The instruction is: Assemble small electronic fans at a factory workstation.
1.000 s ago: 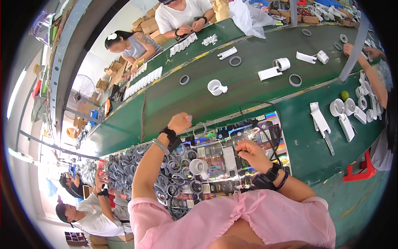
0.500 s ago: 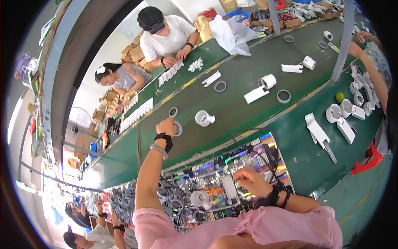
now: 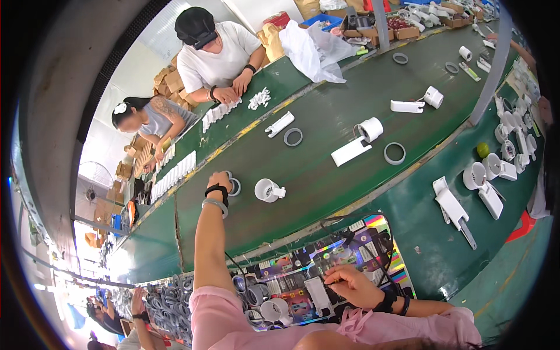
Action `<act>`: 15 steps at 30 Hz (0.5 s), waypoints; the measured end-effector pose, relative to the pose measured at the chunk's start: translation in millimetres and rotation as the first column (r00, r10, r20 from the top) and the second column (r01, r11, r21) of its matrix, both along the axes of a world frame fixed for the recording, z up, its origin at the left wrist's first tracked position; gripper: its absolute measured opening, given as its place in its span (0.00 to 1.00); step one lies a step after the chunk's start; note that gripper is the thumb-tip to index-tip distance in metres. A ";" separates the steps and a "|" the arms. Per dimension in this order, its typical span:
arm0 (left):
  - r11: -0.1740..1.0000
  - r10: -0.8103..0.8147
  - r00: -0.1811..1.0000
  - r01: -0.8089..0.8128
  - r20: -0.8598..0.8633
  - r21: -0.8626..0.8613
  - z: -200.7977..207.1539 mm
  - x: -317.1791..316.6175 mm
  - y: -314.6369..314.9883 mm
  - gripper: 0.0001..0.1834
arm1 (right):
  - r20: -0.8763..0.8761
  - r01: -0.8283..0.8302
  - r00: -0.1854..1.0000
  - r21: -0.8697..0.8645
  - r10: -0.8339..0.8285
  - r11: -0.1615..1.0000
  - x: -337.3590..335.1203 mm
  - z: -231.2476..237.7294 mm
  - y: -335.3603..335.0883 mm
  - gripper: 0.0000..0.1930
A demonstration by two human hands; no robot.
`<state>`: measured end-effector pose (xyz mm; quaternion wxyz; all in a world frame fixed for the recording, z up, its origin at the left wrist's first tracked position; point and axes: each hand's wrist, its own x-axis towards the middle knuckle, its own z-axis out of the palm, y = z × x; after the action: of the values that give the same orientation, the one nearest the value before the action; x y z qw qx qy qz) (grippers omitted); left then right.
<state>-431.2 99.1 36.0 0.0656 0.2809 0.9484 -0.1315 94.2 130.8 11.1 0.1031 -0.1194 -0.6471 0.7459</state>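
From where I'm stood, no txt legible. Only print I can pick out is on the shiny multicolour sheet (image 3: 382, 263) on the near bench: sm. pale label-like blocks (image 3: 368, 252) w/ dark lines, poss. barcodes, plus tiny rows of marks on dark & purple bits, all too sm. & blurry to read. Bright colour bars (image 3: 402, 269) along its R edge.

A green belt (image 3: 318, 182) runs diagonally from lower left to upper right. A green surface (image 3: 431, 265) adjoins its near edge at right. Grey posts (image 3: 493, 76) rise beside the belt. A beam (image 3: 61, 76) crosses the upper left. Cartons (image 3: 173, 83) are stacked before a pale wall (image 3: 150, 35). Bright glare (image 3: 121, 262) marks the left side. The floor (image 3: 494, 279) is green.
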 end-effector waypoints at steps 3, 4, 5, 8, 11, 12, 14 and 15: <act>0.972 -0.211 0.971 0.221 -0.114 0.085 1.5 -3.0 8.5 0.16 | 0.014 -0.017 1.000 -0.047 0.017 0.999 -2.1 -2.2 0.0 0.10; 0.929 -0.210 0.970 0.237 -0.120 0.285 6.6 -4.9 9.5 0.16 | -0.008 -0.021 1.000 -0.071 0.020 0.997 -3.7 -3.4 -1.3 0.10; 0.897 -0.244 0.964 0.267 -0.107 0.353 13.5 -0.3 24.9 0.15 | -0.002 -0.018 1.000 -0.070 0.018 0.997 -3.0 -5.0 -0.8 0.10; 0.774 -0.358 0.931 0.341 -0.075 0.533 31.0 31.1 76.3 0.15 | -0.041 0.018 0.999 -0.007 -0.018 1.000 0.5 -8.5 -0.1 0.10; 0.703 -0.496 0.864 0.341 0.085 0.624 36.4 56.8 108.3 0.15 | -0.026 0.006 1.000 -0.071 -0.008 0.997 -0.2 -6.0 -1.7 0.10; 0.724 -0.556 0.795 0.318 0.244 0.612 34.9 65.4 118.2 0.16 | -0.027 0.003 1.000 -0.044 -0.004 0.999 0.0 -4.3 -1.3 0.10; 0.762 -0.561 0.750 0.302 0.349 0.573 30.6 90.1 140.9 0.16 | -0.029 0.013 1.000 0.002 -0.013 1.000 2.2 -4.2 1.1 0.10; 0.803 -0.544 0.708 0.286 0.449 0.522 29.7 100.6 149.1 0.17 | -0.028 0.018 0.999 0.004 -0.018 1.000 2.8 -4.3 2.3 0.10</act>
<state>-330.6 248.2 65.7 0.2575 0.5256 0.7962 0.1534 97.1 133.1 6.8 0.1189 -0.1146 -0.6460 0.7453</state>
